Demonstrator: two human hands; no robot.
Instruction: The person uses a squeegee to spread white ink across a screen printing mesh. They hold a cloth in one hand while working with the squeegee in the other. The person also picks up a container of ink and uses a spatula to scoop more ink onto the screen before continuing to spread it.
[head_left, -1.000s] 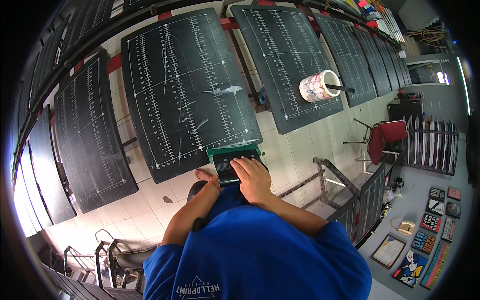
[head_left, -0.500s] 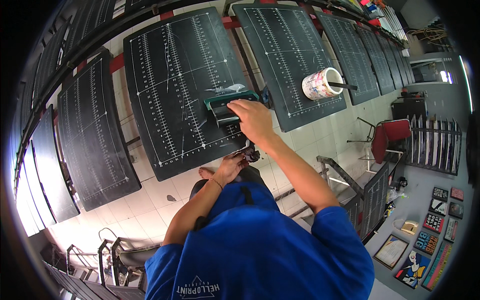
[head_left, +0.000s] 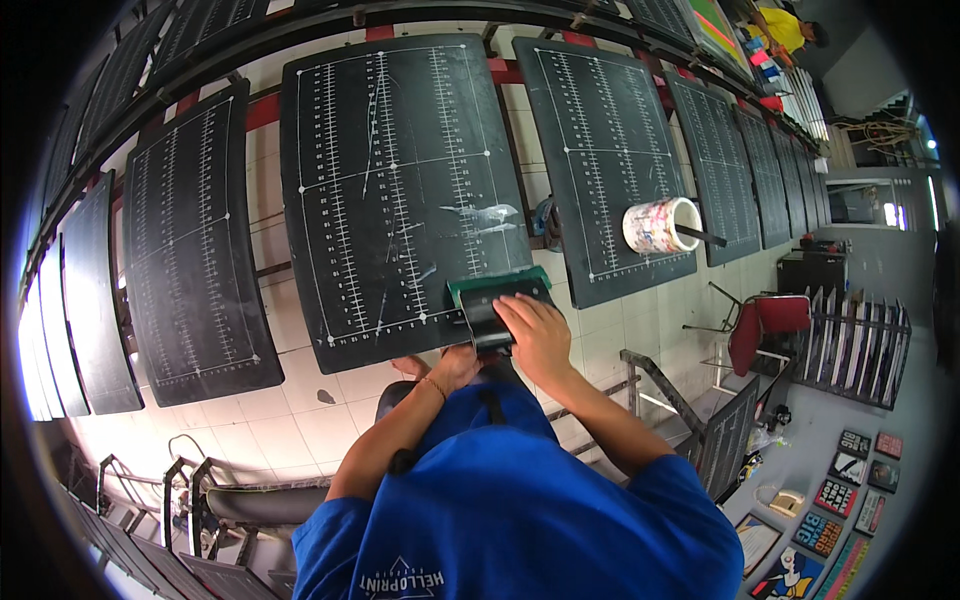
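Observation:
My right hand [head_left: 535, 338] is closed over a wide squeegee [head_left: 492, 308] with a black holder and a green blade. The blade meets the near right edge of a dark board [head_left: 345, 240] printed with white rulers and a grid. Farther up the board, beyond the squeegee, lies a wet-looking whitish smear [head_left: 488, 217]. Close by the squeegee's near side, at the board's front edge, my left hand [head_left: 455, 367] has curled fingers. The squeegee and my right hand hide its fingertips and whatever they hold.
On the board to the right lies a paint-stained white tub [head_left: 650, 228] with a dark handle sticking out. More ruled boards [head_left: 195, 250] stand in a row on a metal frame. A red chair [head_left: 780, 316] and a filled rack are at the right. A person in yellow [head_left: 780, 32] is far off.
My right hand has drawn the squeegee toward me to the board's near edge, beside my left hand. The whitish smear beyond it is more exposed. The dark crumpled thing in my left hand is now mostly hidden.

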